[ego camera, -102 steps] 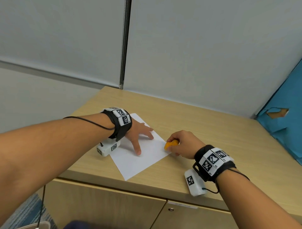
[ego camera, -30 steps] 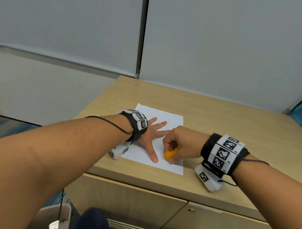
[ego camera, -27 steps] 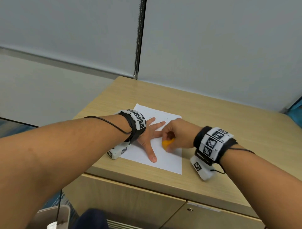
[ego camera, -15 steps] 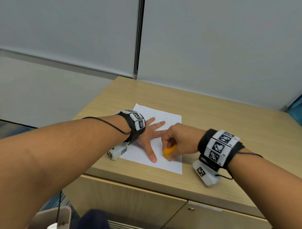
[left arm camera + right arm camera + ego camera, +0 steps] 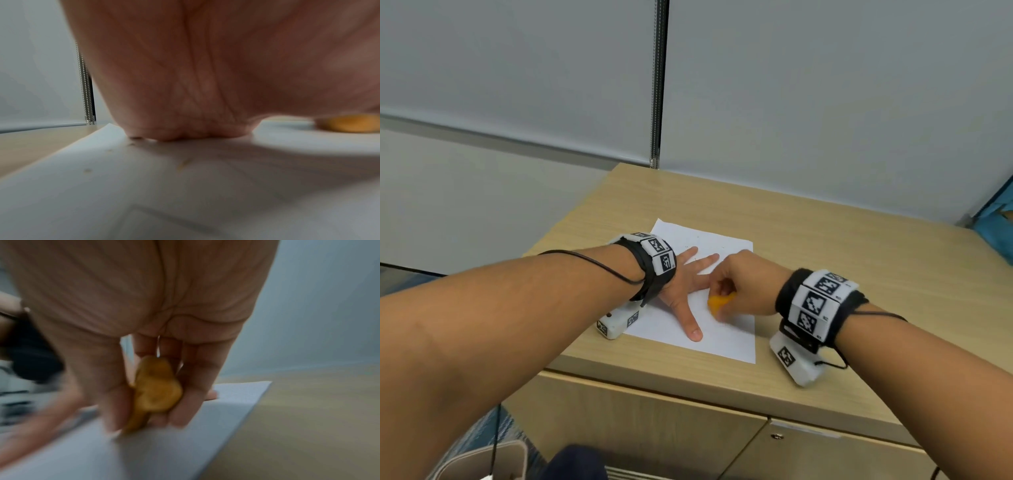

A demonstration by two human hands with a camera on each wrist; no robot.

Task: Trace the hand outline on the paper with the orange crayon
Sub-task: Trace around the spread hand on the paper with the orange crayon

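A white sheet of paper lies on the wooden cabinet top. My left hand lies flat on it, fingers spread, thumb pointing toward me. My right hand grips a chunky orange crayon between thumb and fingers, its tip down on the paper just right of the left thumb and below the index finger. In the right wrist view the crayon is pinched in my fingers, tip on the paper. The left wrist view shows my palm pressed on the paper, the crayon at far right.
A grey wall with a blind chain stands behind the cabinet. Something blue sits at the far right edge. Cabinet doors hang below the top's front edge. A pale bin is on the floor at lower left.
My right hand has been sliding the crayon back and forth in the gap between the left thumb and index finger; it now sits slightly up from half a second ago. The left hand stays flat.
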